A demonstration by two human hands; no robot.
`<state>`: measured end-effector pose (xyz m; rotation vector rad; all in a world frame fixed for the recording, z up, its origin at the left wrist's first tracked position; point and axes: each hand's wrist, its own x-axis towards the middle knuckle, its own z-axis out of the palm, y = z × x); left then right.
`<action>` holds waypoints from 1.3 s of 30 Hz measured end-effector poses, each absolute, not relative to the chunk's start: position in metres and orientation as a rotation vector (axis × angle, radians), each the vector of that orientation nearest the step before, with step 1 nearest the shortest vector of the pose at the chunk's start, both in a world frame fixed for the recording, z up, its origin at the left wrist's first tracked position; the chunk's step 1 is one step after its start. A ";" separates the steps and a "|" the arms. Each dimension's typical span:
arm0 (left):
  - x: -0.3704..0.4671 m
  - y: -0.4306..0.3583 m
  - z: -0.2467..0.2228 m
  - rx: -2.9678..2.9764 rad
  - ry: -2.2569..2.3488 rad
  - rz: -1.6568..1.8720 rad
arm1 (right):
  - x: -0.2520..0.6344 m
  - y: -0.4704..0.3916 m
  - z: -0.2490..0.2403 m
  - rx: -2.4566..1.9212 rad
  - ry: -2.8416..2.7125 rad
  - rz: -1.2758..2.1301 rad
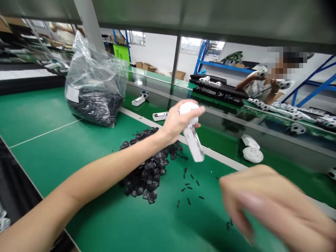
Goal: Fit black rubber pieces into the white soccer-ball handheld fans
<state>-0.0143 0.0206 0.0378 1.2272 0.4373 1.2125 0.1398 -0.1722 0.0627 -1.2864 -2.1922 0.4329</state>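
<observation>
My left hand (178, 120) is wrapped round the rounded head of a white ball-headed device (194, 144), whose flat rectangular handle tilts down over the bench. Below my left forearm lies a heap of small black pentagonal pieces (149, 171). Several thin black slivers (189, 188) are scattered on the green bench between the heap and my right hand. At the lower right, my right hand (275, 206) hovers with bent fingers, smeared by motion. Whether anything is between its fingers cannot be made out.
A clear plastic bag (94, 101) of black pieces stands at the back left. Beyond a pale strip (223, 155), white devices (138, 100) lie on a dark, glossy conveyor (225, 122). Across it, a person (270, 82) holds football-patterned parts. A grey shelf (168, 17) hangs overhead.
</observation>
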 end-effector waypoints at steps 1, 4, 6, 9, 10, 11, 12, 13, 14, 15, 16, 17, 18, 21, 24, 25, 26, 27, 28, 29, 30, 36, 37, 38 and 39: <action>-0.019 0.025 0.046 1.194 0.414 1.272 | 0.127 -0.163 0.061 -1.337 -2.214 0.472; -0.033 0.036 0.065 1.144 0.410 1.441 | 0.099 -0.125 0.035 -1.491 -2.225 0.476; -0.038 0.040 0.069 1.117 0.448 1.484 | 0.088 -0.099 0.011 -1.625 -2.217 0.484; -0.039 0.041 0.067 1.069 0.472 1.467 | 0.080 -0.073 -0.013 -1.706 -2.234 0.495; -0.039 0.040 0.066 1.062 0.466 1.462 | 0.078 -0.069 -0.017 -1.714 -2.236 0.499; -0.037 0.040 0.065 1.062 0.454 1.458 | 0.077 -0.067 -0.019 -1.715 -2.238 0.503; -0.036 0.039 0.065 1.064 0.441 1.459 | 0.077 -0.066 -0.021 -1.712 -2.244 0.506; -0.035 0.039 0.065 1.063 0.431 1.464 | 0.076 -0.067 -0.022 -1.707 -2.250 0.508; -0.035 0.038 0.065 1.063 0.424 1.464 | 0.076 -0.067 -0.023 -1.699 -2.253 0.507; -0.034 0.038 0.066 1.062 0.422 1.463 | 0.076 -0.068 -0.024 -1.691 -2.253 0.506; -0.034 0.037 0.067 1.059 0.427 1.458 | 0.077 -0.069 -0.027 -1.682 -2.248 0.505; -0.034 0.037 0.067 1.055 0.436 1.456 | 0.077 -0.069 -0.029 -1.676 -2.239 0.505; -0.034 0.036 0.068 1.054 0.444 1.452 | 0.077 -0.069 -0.032 -1.671 -2.227 0.505; -0.033 0.035 0.067 1.055 0.461 1.444 | 0.078 -0.067 -0.038 -1.641 -2.197 0.510; -0.033 0.035 0.064 1.076 0.473 1.447 | 0.082 -0.070 -0.041 -1.588 -2.197 0.514; -0.033 0.035 0.063 1.086 0.479 1.449 | 0.084 -0.072 -0.041 -1.554 -2.208 0.514; -0.032 0.035 0.062 1.097 0.482 1.444 | 0.087 -0.076 -0.041 -1.490 -2.221 0.505; -0.032 0.034 0.060 1.106 0.482 1.438 | 0.092 -0.080 -0.041 -1.391 -2.232 0.485; -0.031 0.034 0.059 1.106 0.481 1.431 | 0.096 -0.085 -0.040 -1.262 -2.237 0.453; -0.030 0.033 0.058 1.102 0.475 1.424 | 0.101 -0.089 -0.039 -1.121 -2.235 0.409; -0.028 0.032 0.056 1.095 0.469 1.416 | 0.106 -0.094 -0.037 -0.984 -2.225 0.352; -0.009 0.014 0.031 1.099 0.584 1.285 | 0.122 -0.116 -0.020 -0.624 -2.137 -0.046; -0.005 0.009 0.026 1.107 0.605 1.257 | 0.124 -0.118 -0.017 -0.604 -2.120 -0.111; -0.002 0.005 0.021 1.118 0.614 1.228 | 0.125 -0.120 -0.015 -0.593 -2.110 -0.167; 0.001 0.002 0.017 1.130 0.613 1.198 | 0.127 -0.121 -0.012 -0.593 -2.107 -0.217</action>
